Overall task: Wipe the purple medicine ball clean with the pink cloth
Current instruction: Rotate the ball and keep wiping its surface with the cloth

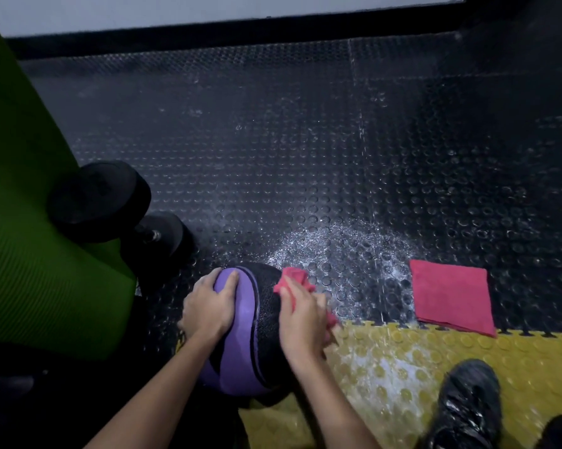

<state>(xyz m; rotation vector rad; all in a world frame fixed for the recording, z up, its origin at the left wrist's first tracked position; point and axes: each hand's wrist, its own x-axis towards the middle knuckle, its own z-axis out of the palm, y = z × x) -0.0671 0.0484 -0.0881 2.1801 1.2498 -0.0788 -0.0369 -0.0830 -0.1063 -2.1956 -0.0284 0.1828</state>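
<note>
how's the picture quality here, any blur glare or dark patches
Head view: dim overall, the dumbbell nearly lost in black; wet floor glints beyond the ball; the shoe is motion-blurred, the cloth in the right hand slightly soft; the wide-angle lens bows the wall.

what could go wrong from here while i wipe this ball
1. The medicine ball is steadied only by the left hand on its purple side; a hard push from the right hand with the pink cloth could roll it toward the dumbbell.
2. The floor beside the ball and near the shoe looks wet and speckled, so a foot might slip.
</note>
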